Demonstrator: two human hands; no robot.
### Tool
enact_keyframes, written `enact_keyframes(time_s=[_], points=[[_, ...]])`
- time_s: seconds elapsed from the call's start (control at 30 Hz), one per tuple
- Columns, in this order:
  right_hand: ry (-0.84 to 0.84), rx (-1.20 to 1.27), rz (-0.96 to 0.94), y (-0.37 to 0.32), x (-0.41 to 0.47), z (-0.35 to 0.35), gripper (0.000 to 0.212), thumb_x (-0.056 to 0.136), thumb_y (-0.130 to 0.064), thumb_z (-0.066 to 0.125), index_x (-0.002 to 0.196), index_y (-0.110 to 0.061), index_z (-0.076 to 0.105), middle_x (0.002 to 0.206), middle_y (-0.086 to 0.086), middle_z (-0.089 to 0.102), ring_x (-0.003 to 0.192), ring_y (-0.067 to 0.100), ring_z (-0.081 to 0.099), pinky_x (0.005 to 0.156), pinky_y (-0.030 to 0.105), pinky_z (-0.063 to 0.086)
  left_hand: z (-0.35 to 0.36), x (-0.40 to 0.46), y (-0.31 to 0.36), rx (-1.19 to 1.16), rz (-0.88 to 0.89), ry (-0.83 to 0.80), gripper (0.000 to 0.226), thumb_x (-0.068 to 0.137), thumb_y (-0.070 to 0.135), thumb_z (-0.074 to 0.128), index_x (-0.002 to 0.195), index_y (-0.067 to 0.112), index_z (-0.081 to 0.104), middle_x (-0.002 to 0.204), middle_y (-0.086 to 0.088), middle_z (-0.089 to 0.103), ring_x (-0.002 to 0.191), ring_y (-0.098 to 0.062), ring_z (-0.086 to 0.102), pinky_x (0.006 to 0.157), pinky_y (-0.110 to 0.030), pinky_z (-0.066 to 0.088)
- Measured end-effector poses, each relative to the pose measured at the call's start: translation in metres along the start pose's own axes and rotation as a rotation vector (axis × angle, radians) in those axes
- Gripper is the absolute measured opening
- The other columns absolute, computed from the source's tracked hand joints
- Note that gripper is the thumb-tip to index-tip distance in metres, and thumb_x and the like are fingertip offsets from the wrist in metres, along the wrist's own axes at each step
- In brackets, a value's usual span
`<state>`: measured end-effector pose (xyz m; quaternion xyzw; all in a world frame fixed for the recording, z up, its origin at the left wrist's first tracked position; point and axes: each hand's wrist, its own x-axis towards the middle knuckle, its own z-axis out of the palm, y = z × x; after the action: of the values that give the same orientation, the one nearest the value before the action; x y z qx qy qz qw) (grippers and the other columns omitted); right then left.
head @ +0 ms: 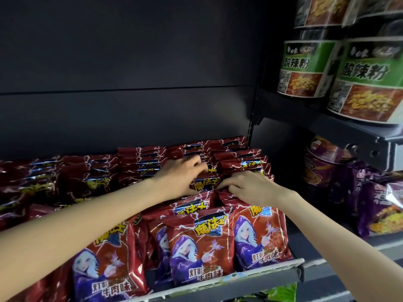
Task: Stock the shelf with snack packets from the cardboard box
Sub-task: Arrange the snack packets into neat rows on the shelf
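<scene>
My left hand (pixel 182 174) curls its fingers over the top edge of a glossy red foil snack packet (pixel 204 184) standing mid-row; my right hand (pixel 250 188) pinches the crimped top of the neighbouring packet just beside it. Both sit deep among the upright red packets (pixel 196 249) crowding the dark metal shelf (pixel 261 277), whose front lip runs below. Open dark space rises above the rows. Right of the upright post stand green paper noodle tubs (pixel 368 81) and purple packs (pixel 383 205).
</scene>
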<state>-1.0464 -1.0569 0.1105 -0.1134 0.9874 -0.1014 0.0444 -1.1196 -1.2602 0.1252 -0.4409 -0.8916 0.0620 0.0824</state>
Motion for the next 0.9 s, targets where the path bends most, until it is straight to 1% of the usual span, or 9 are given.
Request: enact_keyframes(time_s=[0.07, 0.13, 0.23, 0.33, 0.43, 0.53, 0.63, 0.73, 0.9], points=[[0.058, -0.012, -0.032, -0.002, -0.001, -0.001, 0.037, 0.1, -0.025, 0.033, 0.124, -0.036, 0.059, 0.122, -0.004, 0.059, 0.11, 0.014, 0.055, 0.097, 0.035, 0.044, -0.006, 0.0, -0.01, -0.13, -0.014, 0.031, 0.056, 0.081, 0.05, 0.065, 0.129, 0.028, 0.046, 0.122, 0.009, 0.049, 0.087, -0.01, 0.057, 0.069, -0.026, 0.05], [0.14, -0.012, -0.054, -0.002, 0.0, -0.001, 0.035, 0.098, -0.022, 0.036, 0.12, -0.032, 0.062, 0.121, -0.006, 0.062, 0.103, 0.013, 0.06, 0.091, 0.034, 0.049, -0.013, -0.009, -0.021, -0.233, 0.003, 0.116, 0.041, 0.084, 0.046, 0.064, 0.12, 0.028, 0.055, 0.112, 0.012, 0.056, 0.089, -0.006, 0.057, 0.076, -0.029, 0.052], [0.273, 0.055, -0.07, -0.004, 0.005, -0.002, 0.031, 0.096, -0.021, 0.041, 0.112, -0.031, 0.066, 0.104, -0.007, 0.07, 0.082, 0.012, 0.068, 0.078, 0.035, 0.054, -0.023, -0.034, -0.041, -0.341, 0.041, 0.228, 0.023, 0.086, 0.035, 0.065, 0.107, 0.026, 0.065, 0.097, 0.016, 0.06, 0.083, 0.0, 0.057, 0.077, -0.023, 0.049], [0.353, 0.095, -0.129, -0.014, 0.013, -0.005, 0.029, 0.095, -0.022, 0.043, 0.11, -0.031, 0.066, 0.095, -0.006, 0.072, 0.07, 0.014, 0.068, 0.069, 0.034, 0.056, -0.024, -0.064, -0.064, -0.342, 0.015, 0.193, 0.016, 0.086, 0.031, 0.066, 0.102, 0.027, 0.067, 0.091, 0.02, 0.063, 0.086, 0.003, 0.058, 0.085, -0.022, 0.047], [0.381, 0.078, -0.221, -0.031, 0.024, -0.008, 0.025, 0.095, -0.021, 0.049, 0.111, -0.031, 0.066, 0.105, -0.01, 0.07, 0.083, 0.012, 0.067, 0.076, 0.035, 0.055, -0.02, -0.081, -0.084, -0.359, -0.037, 0.074, 0.021, 0.085, 0.032, 0.068, 0.106, 0.03, 0.066, 0.097, 0.022, 0.062, 0.091, 0.005, 0.059, 0.087, -0.023, 0.048], [0.347, -0.002, -0.289, -0.049, 0.037, -0.009, 0.022, 0.093, -0.026, 0.056, 0.113, -0.029, 0.065, 0.113, -0.008, 0.065, 0.1, 0.016, 0.063, 0.086, 0.037, 0.051, -0.016, -0.081, -0.093, -0.352, -0.054, -0.141, 0.033, 0.082, 0.037, 0.071, 0.113, 0.033, 0.063, 0.106, 0.023, 0.062, 0.095, 0.007, 0.058, 0.087, -0.015, 0.046], [0.306, -0.092, -0.379, -0.064, 0.053, -0.007, 0.028, 0.088, -0.032, 0.065, 0.115, -0.025, 0.065, 0.118, -0.004, 0.06, 0.115, 0.017, 0.051, 0.1, 0.027, 0.035, -0.013, -0.073, -0.097, -0.398, -0.037, -0.239, 0.035, 0.081, 0.037, 0.072, 0.115, 0.032, 0.063, 0.105, 0.016, 0.067, 0.09, 0.006, 0.061, 0.081, -0.011, 0.046], [0.193, -0.116, -0.437, -0.081, 0.067, -0.006, 0.03, 0.086, -0.035, 0.066, 0.115, -0.027, 0.065, 0.118, -0.004, 0.055, 0.113, 0.015, 0.042, 0.093, 0.021, 0.029, -0.013, -0.071, -0.101, -0.409, -0.028, -0.323, 0.044, 0.078, 0.045, 0.072, 0.119, 0.035, 0.061, 0.104, 0.014, 0.067, 0.088, 0.0, 0.062, 0.077, -0.015, 0.048], [0.091, -0.083, -0.481, -0.097, 0.078, -0.004, 0.026, 0.089, -0.013, 0.056, 0.11, -0.023, 0.067, 0.113, -0.004, 0.058, 0.11, 0.016, 0.044, 0.097, 0.024, 0.032, 0.001, -0.074, -0.104, -0.166, 0.033, -0.344, 0.046, 0.084, 0.043, 0.066, 0.126, 0.029, 0.056, 0.109, 0.004, 0.067, 0.094, -0.015, 0.062, 0.081, -0.033, 0.051]])
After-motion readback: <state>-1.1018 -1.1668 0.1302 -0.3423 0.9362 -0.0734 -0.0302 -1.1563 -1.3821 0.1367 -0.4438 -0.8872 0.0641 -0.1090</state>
